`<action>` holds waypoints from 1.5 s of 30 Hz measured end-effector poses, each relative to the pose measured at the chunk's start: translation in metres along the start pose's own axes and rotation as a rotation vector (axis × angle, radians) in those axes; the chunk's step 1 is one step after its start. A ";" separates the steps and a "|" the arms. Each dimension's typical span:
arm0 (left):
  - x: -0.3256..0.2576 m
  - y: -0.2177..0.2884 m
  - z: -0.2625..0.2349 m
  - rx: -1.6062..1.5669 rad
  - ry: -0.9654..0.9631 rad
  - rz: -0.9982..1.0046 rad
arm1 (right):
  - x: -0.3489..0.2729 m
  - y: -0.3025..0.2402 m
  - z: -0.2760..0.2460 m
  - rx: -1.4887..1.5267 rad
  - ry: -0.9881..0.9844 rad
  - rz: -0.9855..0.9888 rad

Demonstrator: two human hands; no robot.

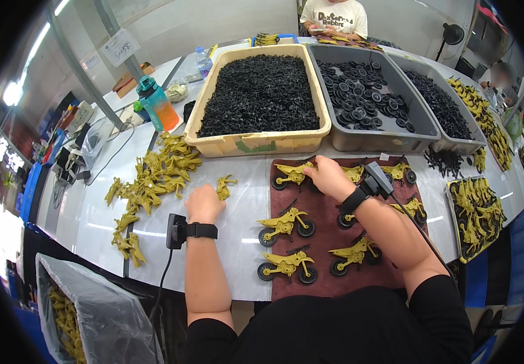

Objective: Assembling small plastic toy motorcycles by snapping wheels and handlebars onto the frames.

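Note:
My left hand (pixel 205 205) is over the white tabletop with its fingers curled closed. Whatever they hold, if anything, is hidden under the hand. Close to its thumb side lies a single yellow toy motorcycle body (pixel 225 187). My right hand (pixel 331 179) is at the upper part of a dark red mat (pixel 328 235), its fingertips closed at the right end of a yellow toy motorcycle (pixel 292 174) with black wheels. More toy motorcycles, such as one near the mat's left edge (pixel 284 225), stand or lie in rows on the mat; some are partly covered by my right forearm.
Left is a heap of yellow bodies (pixel 163 167). Behind stand a cream bin (pixel 256 144) of small black parts, a grey bin (pixel 383 141) of wheels and another grey bin (pixel 456 143). A tray of yellow parts (pixel 475 212) sits right. A bottle (pixel 157 104) stands far left; a person (pixel 334 18) sits opposite.

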State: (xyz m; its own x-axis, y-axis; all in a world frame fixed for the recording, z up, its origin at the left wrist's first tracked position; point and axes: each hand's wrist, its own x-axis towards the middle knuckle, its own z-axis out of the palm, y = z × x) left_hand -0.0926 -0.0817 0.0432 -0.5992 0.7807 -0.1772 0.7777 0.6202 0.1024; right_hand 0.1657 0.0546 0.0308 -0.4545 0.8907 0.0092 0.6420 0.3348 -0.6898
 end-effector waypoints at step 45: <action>-0.014 0.232 0.046 -0.316 0.124 1.172 | -0.034 0.081 -0.086 -0.225 0.218 0.029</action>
State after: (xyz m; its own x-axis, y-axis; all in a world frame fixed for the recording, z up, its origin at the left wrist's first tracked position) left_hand 0.1047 0.0474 0.0246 0.4068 0.8710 0.2754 0.7891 -0.4870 0.3745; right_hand 0.2865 0.0780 0.0372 -0.3064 0.9377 0.1638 0.7844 0.3462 -0.5147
